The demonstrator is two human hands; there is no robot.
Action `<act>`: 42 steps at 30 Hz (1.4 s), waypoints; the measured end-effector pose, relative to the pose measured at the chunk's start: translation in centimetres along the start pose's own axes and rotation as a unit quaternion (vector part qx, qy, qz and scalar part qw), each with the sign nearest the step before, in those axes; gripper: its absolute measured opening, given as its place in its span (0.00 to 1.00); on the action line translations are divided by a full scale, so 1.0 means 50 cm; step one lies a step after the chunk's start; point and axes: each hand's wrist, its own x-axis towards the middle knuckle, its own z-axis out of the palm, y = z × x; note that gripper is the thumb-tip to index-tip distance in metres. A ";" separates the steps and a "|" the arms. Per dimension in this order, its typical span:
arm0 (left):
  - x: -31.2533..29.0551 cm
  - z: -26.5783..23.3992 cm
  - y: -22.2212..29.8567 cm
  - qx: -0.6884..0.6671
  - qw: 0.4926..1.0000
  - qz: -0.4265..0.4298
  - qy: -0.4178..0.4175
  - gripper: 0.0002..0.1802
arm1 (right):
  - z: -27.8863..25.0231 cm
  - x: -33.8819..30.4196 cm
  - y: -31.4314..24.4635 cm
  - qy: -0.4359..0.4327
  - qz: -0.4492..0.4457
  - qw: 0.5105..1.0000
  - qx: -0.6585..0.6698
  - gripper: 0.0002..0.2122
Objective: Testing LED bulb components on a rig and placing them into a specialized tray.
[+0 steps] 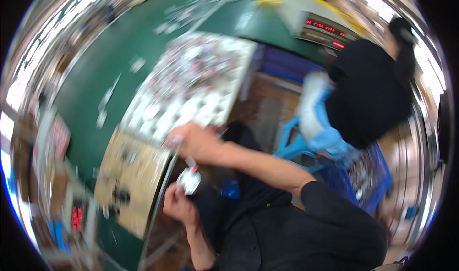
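Note:
My left hand [178,205] is closed in a pinch on a small shiny white part [189,180] with a red piece at its upper end. It holds the part in front of my body, off the table edge. My right hand [195,142] is above and beyond it, by the near edge of a white dimpled tray [205,108]. Its fingers are curled together, and blur hides what they hold. Many small clear and white parts [191,65] with red bits lie heaped on the tray's far half.
A wooden board [129,180] with dark fittings adjoins the tray on the green table [91,99]. More parts [191,15] lie at the far end near a device with a red display [330,32]. To the right, a person in black [368,89] sits near a blue crate [377,175].

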 end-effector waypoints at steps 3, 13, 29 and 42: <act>0.005 -0.023 0.014 -0.144 0.989 -0.026 -0.034 0.07 | 0.034 0.046 0.000 -0.046 0.028 0.999 -0.004 0.07; 0.093 -0.074 0.029 -0.077 0.992 0.007 0.101 0.10 | 0.181 0.208 -0.004 -0.194 -0.054 0.976 -0.083 0.10; 0.187 -0.131 -0.017 -0.053 0.995 0.006 0.086 0.09 | 0.289 0.287 0.025 -0.268 -0.074 0.945 -0.171 0.09; 0.179 -0.144 -0.031 0.057 0.985 0.106 0.122 0.08 | 0.316 0.293 0.108 -0.287 -0.133 0.937 -0.151 0.06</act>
